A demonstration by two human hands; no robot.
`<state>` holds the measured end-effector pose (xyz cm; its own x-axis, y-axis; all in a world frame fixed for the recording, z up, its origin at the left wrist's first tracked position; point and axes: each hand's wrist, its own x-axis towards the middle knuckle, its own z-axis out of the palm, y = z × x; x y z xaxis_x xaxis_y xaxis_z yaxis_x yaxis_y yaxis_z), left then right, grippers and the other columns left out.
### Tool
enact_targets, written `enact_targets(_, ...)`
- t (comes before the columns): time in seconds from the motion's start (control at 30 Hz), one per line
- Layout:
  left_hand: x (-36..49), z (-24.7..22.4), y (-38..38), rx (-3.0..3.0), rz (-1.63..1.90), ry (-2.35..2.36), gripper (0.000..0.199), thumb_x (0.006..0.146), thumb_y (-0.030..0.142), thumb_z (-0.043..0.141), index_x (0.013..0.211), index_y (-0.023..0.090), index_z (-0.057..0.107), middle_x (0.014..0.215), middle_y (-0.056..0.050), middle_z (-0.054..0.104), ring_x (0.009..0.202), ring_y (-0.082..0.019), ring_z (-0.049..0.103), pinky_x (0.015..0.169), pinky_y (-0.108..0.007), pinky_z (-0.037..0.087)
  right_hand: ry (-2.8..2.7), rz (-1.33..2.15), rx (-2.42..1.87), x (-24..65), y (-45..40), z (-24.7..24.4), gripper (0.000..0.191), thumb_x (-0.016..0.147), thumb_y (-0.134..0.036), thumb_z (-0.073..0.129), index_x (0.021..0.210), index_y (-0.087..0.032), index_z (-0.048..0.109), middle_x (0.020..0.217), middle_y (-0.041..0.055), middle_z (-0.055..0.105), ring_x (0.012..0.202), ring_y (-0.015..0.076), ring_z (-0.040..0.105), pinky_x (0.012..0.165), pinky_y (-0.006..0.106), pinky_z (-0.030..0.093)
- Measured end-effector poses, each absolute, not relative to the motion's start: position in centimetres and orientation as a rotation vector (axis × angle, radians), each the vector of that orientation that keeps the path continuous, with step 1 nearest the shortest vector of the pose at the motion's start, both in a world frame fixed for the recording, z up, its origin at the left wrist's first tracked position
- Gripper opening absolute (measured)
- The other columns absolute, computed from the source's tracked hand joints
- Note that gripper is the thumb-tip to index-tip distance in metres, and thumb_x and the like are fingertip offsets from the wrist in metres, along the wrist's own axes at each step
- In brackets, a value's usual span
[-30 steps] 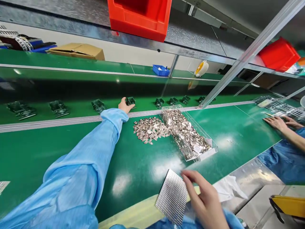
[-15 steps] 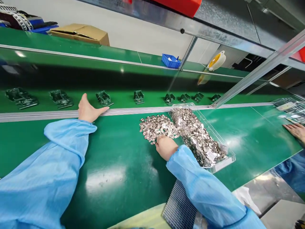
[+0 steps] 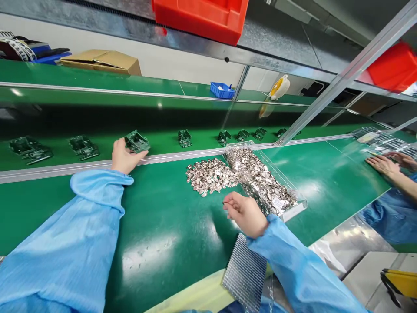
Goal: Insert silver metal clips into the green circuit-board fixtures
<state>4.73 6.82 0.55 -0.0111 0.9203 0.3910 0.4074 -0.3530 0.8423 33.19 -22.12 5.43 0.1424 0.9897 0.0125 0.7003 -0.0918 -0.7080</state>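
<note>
My left hand (image 3: 125, 157) grips a green circuit board (image 3: 137, 141) by its edge, thumb at the near side, over the metal strip (image 3: 182, 154). My right hand (image 3: 246, 212) pinches a tiny dark piece between thumb and fingertips, just above the green table (image 3: 169, 208). It hovers on the near side of a loose pile of small silvery metal parts (image 3: 210, 174). Right of the pile, a clear plastic tray (image 3: 295, 212) holds many more such parts. The pinched piece is too small to make out fully.
More circuit boards (image 3: 184, 138) stand in a row behind the strip. A ridged dark grey block (image 3: 246, 271) lies at the near edge. At the right, a co-worker's hands (image 3: 386, 164) rest near other boards. An upright metal post (image 3: 312, 102) and red bins (image 3: 200, 19) are above.
My left hand has closed on the circuit board and lifted it slightly. My right hand has drawn back from the pile with a small piece. The view has tilted up.
</note>
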Motion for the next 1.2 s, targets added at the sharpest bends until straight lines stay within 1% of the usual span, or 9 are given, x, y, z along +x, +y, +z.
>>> enact_targets(0.13, 10.1, 1.0, -4.7, 1.438, 1.183, 0.772, 0.062, 0.057, 0.029, 0.086, 0.104, 0.021, 0.048, 0.113, -0.007, 0.064, 0.099, -0.023, 0.068, 0.091, -0.039, 0.056, -1.273, 0.721, -1.724, 32.7, -27.0, 6.7, 0.022, 0.086, -0.038, 0.058, 0.089, -0.019, 0.069, 0.063, 0.0, 0.064, 0.053, 0.0142, 0.059, 0.051, 0.026, 0.05)
enact_targets(0.3, 13.8, 0.9, -18.2, 1.28, 0.729, 0.495, 0.057, 0.062, 0.018, 0.083, 0.109, 0.022, 0.052, 0.094, -0.002, 0.069, 0.079, -0.015, 0.07, 0.071, -0.026, 0.059, -1.069, 0.713, -1.681, 30.0, -30.9, 6.5, 0.02, 0.084, -0.038, 0.065, 0.082, -0.02, 0.072, 0.062, 0.0013, 0.066, 0.059, 0.0161, 0.061, 0.056, 0.027, 0.05)
enact_targets(0.4, 13.9, 1.2, -20.8, 1.236, 0.604, 0.436, 0.051, 0.068, 0.013, 0.078, 0.111, 0.025, 0.054, 0.094, 0.0, 0.068, 0.08, -0.013, 0.069, 0.071, -0.022, 0.057, -1.047, 0.539, -1.681, 28.4, -31.8, 5.7, 0.012, 0.08, -0.032, 0.068, 0.072, -0.023, 0.071, 0.088, 0.0062, 0.071, 0.085, 0.0219, 0.065, 0.078, 0.035, 0.052)
enact_targets(0.47, 13.8, 1.3, -21.2, 1.273, 0.568, 0.402, 0.048, 0.071, 0.012, 0.075, 0.112, 0.027, 0.054, 0.093, 0.001, 0.068, 0.081, -0.012, 0.068, 0.071, -0.021, 0.056, -1.041, 0.488, -1.687, 27.6, -32.0, 5.2, 0.009, 0.079, -0.028, 0.069, 0.071, -0.024, 0.072, 0.113, 0.0084, 0.067, 0.108, 0.0268, 0.06, 0.095, 0.043, 0.046)
enact_targets(0.57, 13.7, 1.3, -21.2, 1.365, 0.538, 0.392, 0.044, 0.075, 0.015, 0.072, 0.114, 0.027, 0.053, 0.091, 0.0, 0.067, 0.076, -0.011, 0.066, 0.069, -0.021, 0.054, -1.015, 0.545, -1.711, 27.1, -32.0, 4.8, 0.009, 0.077, -0.025, 0.067, 0.069, -0.024, 0.071, 0.128, 0.0086, 0.061, 0.122, 0.0301, 0.052, 0.104, 0.051, 0.037)
enact_targets(0.73, 13.4, 0.7, -21.2, 1.467, 0.47, 0.417, 0.044, 0.08, 0.025, 0.07, 0.12, 0.024, 0.051, 0.086, -0.002, 0.065, 0.072, -0.013, 0.063, 0.065, -0.022, 0.052, -0.989, 0.566, -1.739, 26.9, -32.0, 4.5, 0.012, 0.075, -0.022, 0.067, 0.064, -0.024, 0.069, 0.126, 0.0085, 0.062, 0.122, 0.0301, 0.05, 0.105, 0.052, 0.034)
enact_targets(0.87, 12.9, 0.1, -21.0, 1.513, 0.443, 0.381, 0.043, 0.084, 0.027, 0.065, 0.125, 0.025, 0.051, 0.091, -0.004, 0.066, 0.08, -0.016, 0.065, 0.072, -0.025, 0.053, -0.977, 0.547, -1.74, 26.9, -32.0, 4.1, 0.013, 0.075, -0.024, 0.068, 0.063, -0.023, 0.068, 0.123, 0.0092, 0.063, 0.119, 0.0298, 0.052, 0.102, 0.05, 0.037)
enact_targets(1.1, 12.6, 0.0, -20.9, 1.636, 0.523, 0.483, 0.041, 0.084, 0.037, 0.065, 0.122, 0.025, 0.06, 0.08, -0.004, 0.064, 0.074, -0.019, 0.062, 0.067, -0.028, 0.054, -0.851, 0.563, -1.721, 26.2, -31.9, 3.5, 0.014, 0.076, -0.027, 0.068, 0.064, -0.021, 0.067, 0.107, 0.0092, 0.067, 0.1, 0.0247, 0.063, 0.089, 0.039, 0.048)
enact_targets(1.2, 12.7, 0.2, -21.0, 1.629, 0.527, 0.484, 0.041, 0.084, 0.039, 0.065, 0.122, 0.026, 0.06, 0.078, -0.003, 0.063, 0.076, -0.02, 0.062, 0.067, -0.028, 0.055, -0.812, 0.567, -1.681, 25.9, -32.0, 3.7, 0.013, 0.078, -0.027, 0.068, 0.066, -0.021, 0.067, 0.105, 0.0089, 0.067, 0.099, 0.0241, 0.063, 0.086, 0.036, 0.049)
